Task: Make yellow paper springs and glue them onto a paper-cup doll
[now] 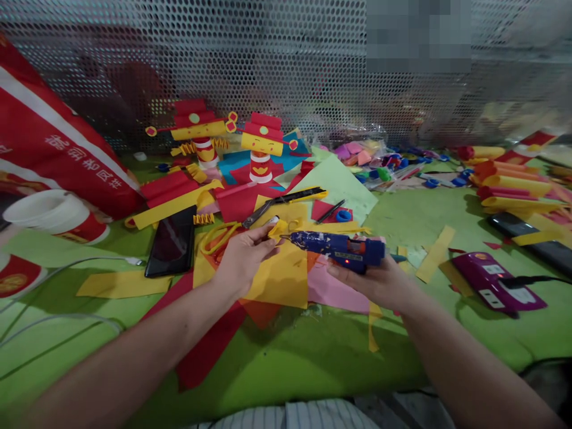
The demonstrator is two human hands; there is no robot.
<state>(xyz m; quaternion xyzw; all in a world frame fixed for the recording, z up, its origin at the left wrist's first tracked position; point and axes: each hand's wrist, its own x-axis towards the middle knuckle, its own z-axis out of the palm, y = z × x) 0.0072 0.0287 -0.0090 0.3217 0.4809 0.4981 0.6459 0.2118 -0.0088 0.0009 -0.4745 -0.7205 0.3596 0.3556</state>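
Note:
My right hand is wrapped round a blue hot glue gun with a small red light on its side. The gun's nozzle points left and meets a small yellow paper piece. That piece is pinched between the thumb and fingers of my left hand; whether the nozzle touches it I cannot tell. Beneath both hands lie yellow paper sheets and a pink sheet. Yellow-handled scissors and a black-and-yellow utility knife rest just beyond my left hand.
Two red-and-yellow paper figures stand at the back before a perforated metal screen. A black phone, a paper cup and a red bag are on the left. A purple power strip lies right, near stacked paper rolls.

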